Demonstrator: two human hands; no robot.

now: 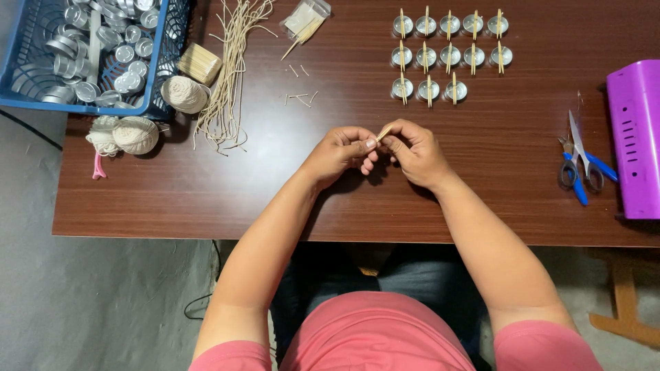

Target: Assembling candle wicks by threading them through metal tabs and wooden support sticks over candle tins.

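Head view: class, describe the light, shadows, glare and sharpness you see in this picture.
Head view: soft, even light; faint shadows under the left hand and right hand on the brown table; small glints on the metal cups; sharp throughout, though the thin stick they pinch is tiny.

basket [168, 41] far left | cups [448, 55] behind hands | scissors [581, 161] right
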